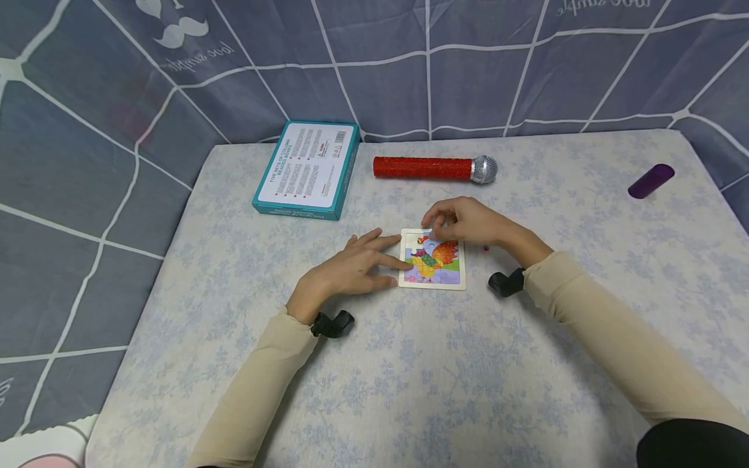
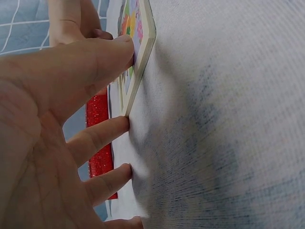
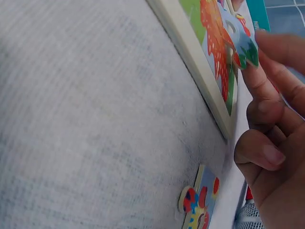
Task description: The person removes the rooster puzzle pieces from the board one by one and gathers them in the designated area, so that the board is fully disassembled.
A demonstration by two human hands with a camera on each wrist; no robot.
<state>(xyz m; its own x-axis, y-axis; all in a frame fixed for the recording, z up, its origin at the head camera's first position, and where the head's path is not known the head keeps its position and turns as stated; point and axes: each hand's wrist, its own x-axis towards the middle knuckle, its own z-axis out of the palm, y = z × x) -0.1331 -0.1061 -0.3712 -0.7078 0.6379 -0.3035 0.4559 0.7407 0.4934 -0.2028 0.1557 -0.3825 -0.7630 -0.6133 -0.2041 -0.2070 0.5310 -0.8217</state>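
Note:
A square jigsaw puzzle (image 1: 433,276) in a pale frame, picturing a colourful bird, lies on the table between both hands. My left hand (image 1: 357,266) spreads its fingers at the frame's left side, and one fingertip rests on the picture. In the left wrist view the thumb (image 2: 102,57) covers part of the puzzle. Over the puzzle's upper right edge, my right hand (image 1: 465,221) pinches a small puzzle piece (image 3: 245,47), which stands tilted above the picture. The other right fingers are curled in. One more loose puzzle piece (image 3: 205,198) lies on the table near the right hand.
A teal box (image 1: 307,169) with a white printed back lies at the back left. Behind the puzzle is a red glittery toy microphone (image 1: 424,168) with a silver head. A purple cylinder (image 1: 651,181) lies at the far right. A grey checked curtain (image 1: 386,84) hangs behind the table.

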